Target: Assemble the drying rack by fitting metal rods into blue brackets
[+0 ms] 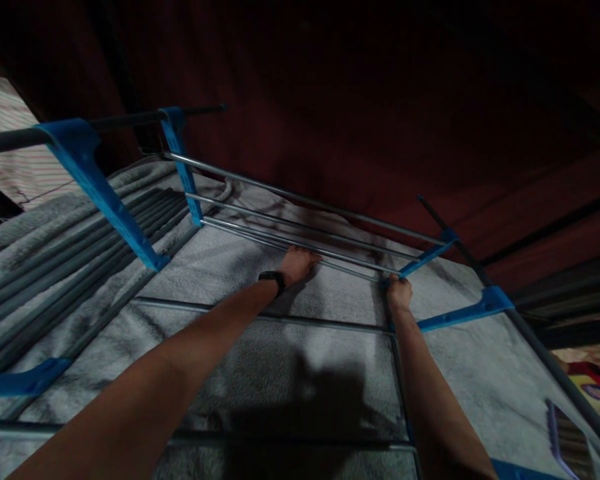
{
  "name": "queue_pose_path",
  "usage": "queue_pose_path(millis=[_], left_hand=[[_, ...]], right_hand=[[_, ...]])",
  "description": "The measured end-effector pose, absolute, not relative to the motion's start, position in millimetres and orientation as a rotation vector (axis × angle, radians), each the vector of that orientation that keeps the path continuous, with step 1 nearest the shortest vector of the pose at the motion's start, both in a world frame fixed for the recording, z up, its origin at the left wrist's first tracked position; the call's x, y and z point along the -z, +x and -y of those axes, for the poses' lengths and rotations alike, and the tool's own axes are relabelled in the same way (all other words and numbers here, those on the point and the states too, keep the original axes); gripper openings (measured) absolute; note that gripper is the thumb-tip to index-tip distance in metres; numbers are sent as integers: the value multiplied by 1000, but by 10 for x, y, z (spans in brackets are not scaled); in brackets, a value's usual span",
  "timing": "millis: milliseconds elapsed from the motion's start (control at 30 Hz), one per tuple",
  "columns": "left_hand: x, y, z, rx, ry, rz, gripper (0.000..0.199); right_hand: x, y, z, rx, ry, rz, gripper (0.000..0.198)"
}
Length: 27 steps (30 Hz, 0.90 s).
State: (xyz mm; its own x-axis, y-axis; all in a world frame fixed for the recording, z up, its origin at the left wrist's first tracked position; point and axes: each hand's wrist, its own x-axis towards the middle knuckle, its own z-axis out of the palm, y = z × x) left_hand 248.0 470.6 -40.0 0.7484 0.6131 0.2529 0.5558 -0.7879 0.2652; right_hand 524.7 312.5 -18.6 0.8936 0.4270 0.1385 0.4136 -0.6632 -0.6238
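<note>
A rack of grey metal tubes and blue plastic brackets stands over a light grey fleecy cloth. My left hand, with a black watch on its wrist, is closed around the lowest thin metal rod at the rack's far side. Further right, my right hand grips the frame corner where this rod meets the side tube, beside a blue bracket. Its fingertips are partly hidden. Parallel rods run just above both hands, between the right bracket and the far left bracket.
Several loose grey tubes lie on the cloth at the left. Another blue bracket rises near them. Crossbars span the frame under my forearms. A phone-like object lies at lower right. Dark red fabric hangs behind.
</note>
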Motion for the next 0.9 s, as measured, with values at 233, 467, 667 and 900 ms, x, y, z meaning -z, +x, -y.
queue_pose_path(millis=[233,467,667,900], left_hand=[[392,2436,-4675,-450,2813,-893,42],[440,2417,-4698,-480,2815,-854,43],[482,2414,-4704,-505,2810,-874,43],[467,2402,-4679,-492,2807,-888,43]], right_hand=[[220,5249,-3120,-23,-2412,617,47],[256,5284,-3123,24,-2374,646,46],[219,5264,-3143,-24,-2406,624,47],[215,5235,-3121,-7,-2334,639,42]])
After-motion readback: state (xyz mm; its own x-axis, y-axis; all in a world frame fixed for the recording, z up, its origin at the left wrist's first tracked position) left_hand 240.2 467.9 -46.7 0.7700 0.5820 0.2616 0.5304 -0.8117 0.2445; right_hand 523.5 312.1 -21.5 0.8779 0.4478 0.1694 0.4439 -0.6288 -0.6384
